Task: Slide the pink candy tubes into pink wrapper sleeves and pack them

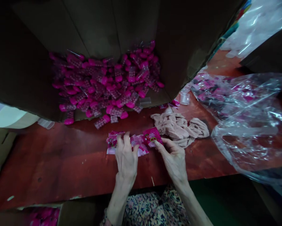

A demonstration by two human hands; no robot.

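Clock is from my hands, 12 straight ahead. Right hand (175, 158) pinches one pink printed sachet (152, 135) by its near-right edge, thumb on top, so most of the print shows. Left hand (126, 157) is loosely open, fingers lying over more sachets (142, 150), I'd guess to steady them on the red-brown table (61, 163). Cardboard box (185, 40) at 12 opens toward me, which probably keeps its heap of pink-capped clear tubes (96, 84) reachable; a few spill out at 11. Crumpled beige cloth (192, 128) at 2, just beyond the right fingers, crowds that side. Clear plastic bag (244, 131) sprawls at 3, pink packets inside, contents blurred. Empty clear cylinder (184, 99) at 1, beside the box wall.
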